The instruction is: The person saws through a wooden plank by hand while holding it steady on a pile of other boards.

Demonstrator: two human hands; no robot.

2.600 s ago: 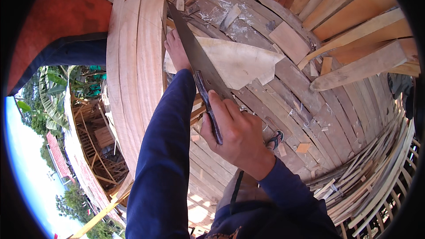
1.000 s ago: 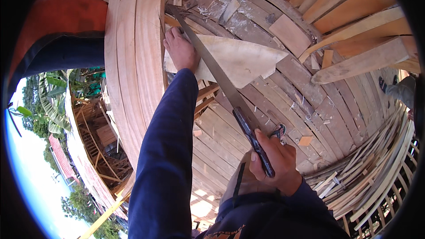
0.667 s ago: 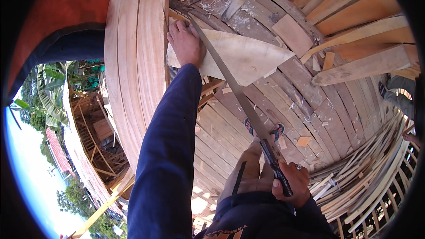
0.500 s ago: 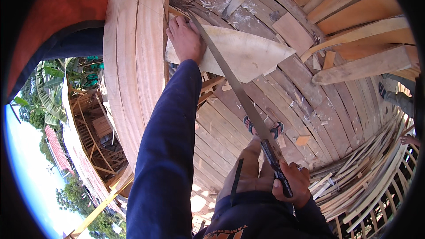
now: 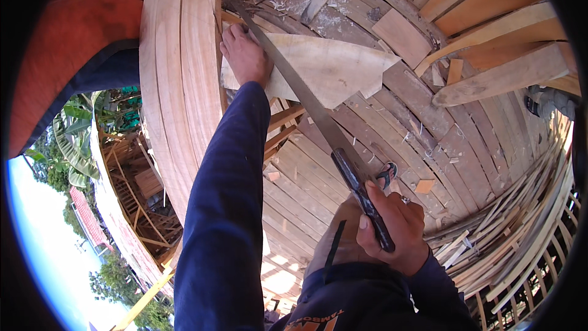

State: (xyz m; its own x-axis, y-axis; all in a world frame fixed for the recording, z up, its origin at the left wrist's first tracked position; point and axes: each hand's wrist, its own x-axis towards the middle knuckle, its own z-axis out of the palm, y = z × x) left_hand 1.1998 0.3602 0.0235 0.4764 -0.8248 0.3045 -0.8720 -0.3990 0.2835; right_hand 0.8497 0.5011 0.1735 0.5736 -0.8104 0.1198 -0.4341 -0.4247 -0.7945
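My right hand is wrapped round the dark handle of a handsaw. Its long blade slants up to the left, over a pale wooden board with an angled outline. The saw's tip lies beyond my left hand, near the curved planking. My left hand holds the board's left end, fingers bent over its far edge and close beside the blade. Whether the saw's teeth are in the wood cannot be made out.
Curved wooden planking rises along my left. A person in an orange garment is beyond it. Scraps and shavings lie on the plank floor. Long wood strips are piled at the right. Another person's foot shows at far right.
My right hand has pushed the saw forward and up to the left, so its tip reaches farther past my left hand. The left hand keeps its hold on the board. The view has shifted slightly.
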